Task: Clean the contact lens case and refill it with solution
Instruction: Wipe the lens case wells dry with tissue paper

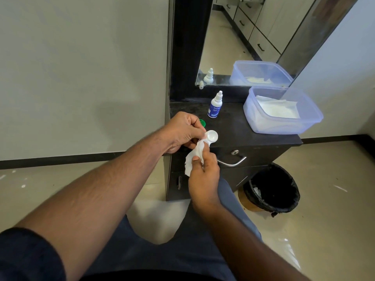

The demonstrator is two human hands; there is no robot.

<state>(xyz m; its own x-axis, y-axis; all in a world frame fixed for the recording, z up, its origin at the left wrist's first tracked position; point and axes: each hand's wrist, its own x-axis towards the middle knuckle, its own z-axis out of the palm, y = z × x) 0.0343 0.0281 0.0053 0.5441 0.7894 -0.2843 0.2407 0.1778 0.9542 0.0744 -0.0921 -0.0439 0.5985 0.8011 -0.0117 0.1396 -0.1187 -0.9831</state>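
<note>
The contact lens case [211, 136] is up off the counter, held in the air just in front of the dark counter top's [239, 126] near edge, between the person's two hands. The left hand [183, 131] comes in from the left with its fingers curled, pinching the case at its left end, so that end is hidden behind the fingertips. The right hand [204, 175] sits just below and slightly nearer, its fingers closed around a crumpled white tissue [192, 161]; a finger wrapped in the tissue is pushed up against the underside or near edge of the case, and the loose tail of the tissue hangs down past the thumb. The two hands are close together, almost touching, with the case bridging them. What shows of the case is one round, shallow, translucent white cup, open and facing upward, with a pale glossy inside; whether it is wet or dry I cannot tell. A green cap [202, 123] lies on the counter just behind the left hand, partly covered by it. Further back stands a small white solution bottle [215, 105] with a blue label, upright and capped, in front of the mirror [253, 37]. To the right on the counter is a clear bluish plastic tub [284, 126] holding white tissues.
</note>
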